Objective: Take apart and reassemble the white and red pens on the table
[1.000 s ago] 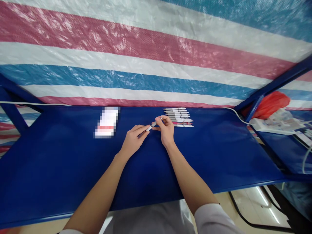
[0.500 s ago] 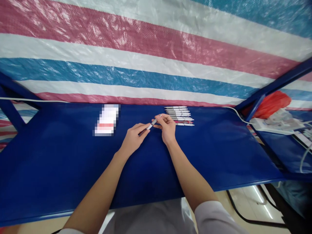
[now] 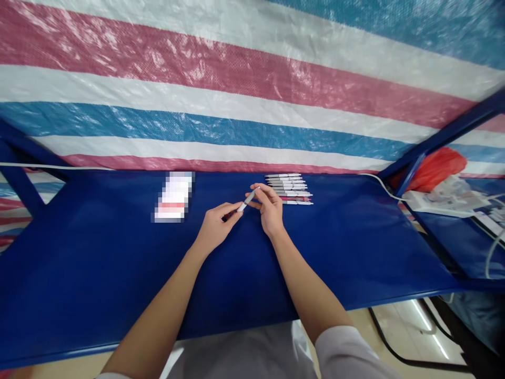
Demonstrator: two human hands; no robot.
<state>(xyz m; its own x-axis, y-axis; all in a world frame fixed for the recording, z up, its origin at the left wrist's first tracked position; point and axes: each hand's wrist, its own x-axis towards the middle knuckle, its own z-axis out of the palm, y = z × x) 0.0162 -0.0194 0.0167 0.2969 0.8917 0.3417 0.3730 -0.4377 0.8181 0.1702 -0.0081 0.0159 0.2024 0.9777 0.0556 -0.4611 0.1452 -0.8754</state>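
Observation:
Both of my hands hold one white and grey pen [image 3: 246, 200] above the blue table [image 3: 98, 273]. My left hand [image 3: 216, 227] pinches its lower end with closed fingers. My right hand [image 3: 269, 209] pinches its upper end, near the tip. The pen slants up to the right between them. Just behind my right hand lies a neat row of several similar pens [image 3: 290, 188], side by side on the table.
A blurred white and red card or packet [image 3: 174, 197] lies to the left of my hands. A striped tarpaulin [image 3: 236, 95] hangs behind the table. At the right are a white cable [image 3: 381, 182], a red bag [image 3: 434, 168] and a second blue surface.
The pen's upper end has tilted a little, and my right fingers have shifted along it. Both hands stay in nearly the same place.

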